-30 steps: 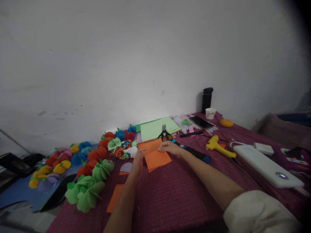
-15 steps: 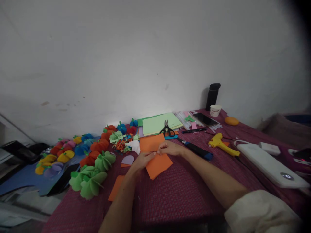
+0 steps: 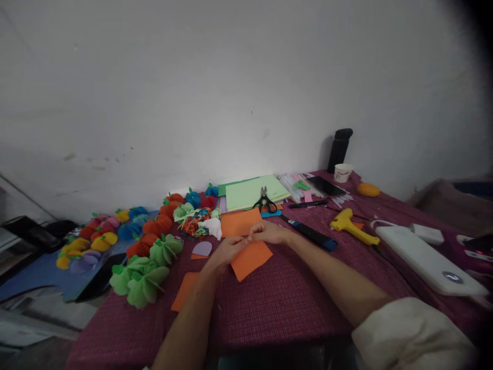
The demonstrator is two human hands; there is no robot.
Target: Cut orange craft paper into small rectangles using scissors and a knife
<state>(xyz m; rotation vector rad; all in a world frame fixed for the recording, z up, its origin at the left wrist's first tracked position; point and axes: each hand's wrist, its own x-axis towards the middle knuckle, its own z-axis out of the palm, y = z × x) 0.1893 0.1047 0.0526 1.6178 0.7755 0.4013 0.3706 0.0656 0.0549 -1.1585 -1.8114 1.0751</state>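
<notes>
An orange paper sheet [image 3: 252,261] is pinched along its upper edge between both hands. My left hand [image 3: 227,250] grips that edge from the left, thumb and fingers pressed together. From the other side my right hand [image 3: 268,233] pinches the paper, its fingertips meeting those of the left. Just behind the hands lies another orange sheet [image 3: 239,221]. Beside my left wrist are a rounded lilac paper piece [image 3: 202,248] and an orange piece [image 3: 185,290], partly covered by the forearm. Black-handled scissors [image 3: 264,203] rest beyond the hands.
Paper pumpkins in several colours [image 3: 156,226] crowd the left, near paper scraps [image 3: 192,224]. Green sheets [image 3: 252,192] lie by the wall. On the right are a blue-black cutter [image 3: 311,235], yellow glue gun [image 3: 354,227], white power bank [image 3: 427,259], cup [image 3: 342,173] and black bottle [image 3: 339,150].
The fingertips have come slightly closer together along the paper's upper edge. The lower edges of the held orange paper look more even. The view has shifted slightly.
</notes>
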